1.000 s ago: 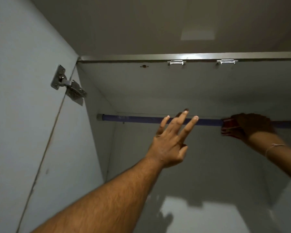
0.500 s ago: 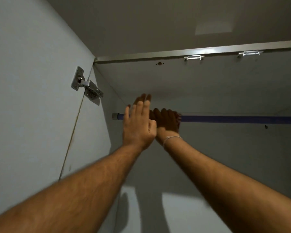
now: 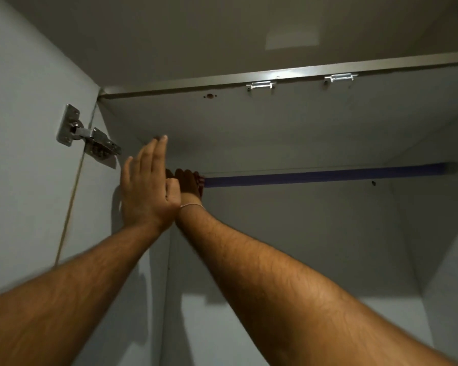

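A blue hanging rod (image 3: 328,175) runs across the inside of a grey wardrobe, high up. My right hand (image 3: 187,183) grips the rod at its left end, fingers curled over it with a red cloth (image 3: 200,180) showing under them. The cloth is mostly hidden by the hand. My left hand (image 3: 148,191) is raised just left of the right hand, fingers straight and together, flat by the wardrobe's left side wall. It covers the rod's left end fitting and holds nothing.
A metal door hinge (image 3: 87,136) joins the open door on the left to the side wall. Two small metal brackets (image 3: 261,85) (image 3: 340,77) sit under the top front rail. The wardrobe's top panel is close above the hands.
My right hand slid with the red cloth along the rod from the right side to its left end. My left hand moved left and now stands flat by the side wall.
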### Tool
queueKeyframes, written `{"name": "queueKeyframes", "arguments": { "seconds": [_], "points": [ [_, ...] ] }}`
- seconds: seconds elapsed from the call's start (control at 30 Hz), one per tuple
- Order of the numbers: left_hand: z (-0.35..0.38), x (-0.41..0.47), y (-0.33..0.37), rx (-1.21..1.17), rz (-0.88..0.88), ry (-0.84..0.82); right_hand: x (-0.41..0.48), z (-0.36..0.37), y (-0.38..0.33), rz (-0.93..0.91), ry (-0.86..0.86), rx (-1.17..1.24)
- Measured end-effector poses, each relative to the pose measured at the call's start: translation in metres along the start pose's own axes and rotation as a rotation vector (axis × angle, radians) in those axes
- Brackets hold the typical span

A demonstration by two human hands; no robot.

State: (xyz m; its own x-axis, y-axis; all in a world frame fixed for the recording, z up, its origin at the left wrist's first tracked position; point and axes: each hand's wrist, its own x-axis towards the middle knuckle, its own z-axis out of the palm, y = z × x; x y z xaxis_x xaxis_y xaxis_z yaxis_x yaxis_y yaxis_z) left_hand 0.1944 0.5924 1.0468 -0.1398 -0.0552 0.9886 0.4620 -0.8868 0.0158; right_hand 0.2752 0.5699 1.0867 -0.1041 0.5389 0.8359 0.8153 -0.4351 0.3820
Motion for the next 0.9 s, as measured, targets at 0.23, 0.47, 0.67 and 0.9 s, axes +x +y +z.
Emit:
{"name": "queueKeyframes", "arguments": {
  "seconds": [0.23,0.47,0.67,0.9],
  "points": [
    [0.022,-0.019,0.008,0.051,-0.125,-0.113,0.009,0.023,0.041,-0.087,0.025,-0.084],
    [0.059,-0.024,0.071,0.056,-0.104,-0.276,-0.050,0.012,0.171,-0.005,0.061,-0.138],
    [0.089,-0.028,0.136,-0.059,0.055,-0.389,-0.124,-0.031,0.283,0.165,0.014,-0.224],
    [0.093,-0.035,0.156,0.041,0.053,-0.465,-0.168,-0.030,0.346,0.151,0.109,-0.398]
  ]
}}
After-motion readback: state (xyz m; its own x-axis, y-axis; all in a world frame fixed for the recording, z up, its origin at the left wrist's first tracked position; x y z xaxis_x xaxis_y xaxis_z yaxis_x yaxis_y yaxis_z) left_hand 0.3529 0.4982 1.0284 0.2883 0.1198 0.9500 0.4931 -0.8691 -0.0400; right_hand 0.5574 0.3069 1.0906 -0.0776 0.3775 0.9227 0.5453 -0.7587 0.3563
